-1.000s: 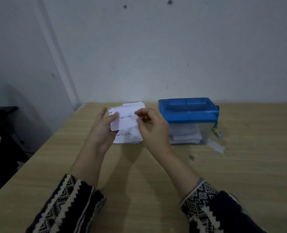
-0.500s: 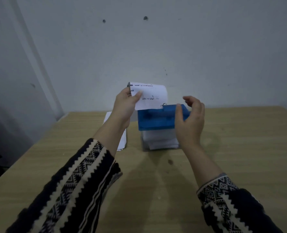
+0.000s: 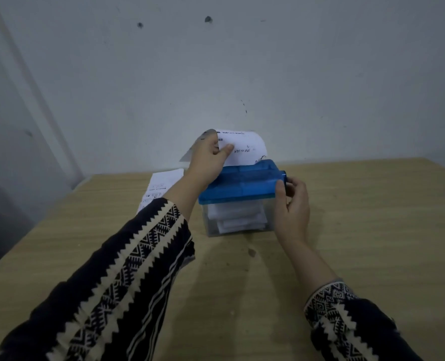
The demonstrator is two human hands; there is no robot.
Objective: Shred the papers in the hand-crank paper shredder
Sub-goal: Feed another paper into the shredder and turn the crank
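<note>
- At frame centre, the left hand grip pinches a white printed paper sheet over a blue-lidded clear shredder.
- The right hand grip curls round its lid's right end.

2 hands show: 1 left hand and 1 right hand, in 2 patterned sleeves. There is 1 hand-crank paper shredder, 1 raised printed sheet, 1 pile of papers whose sheets cannot be counted, 1 wooden table, and 2 dark wall spots.
</note>
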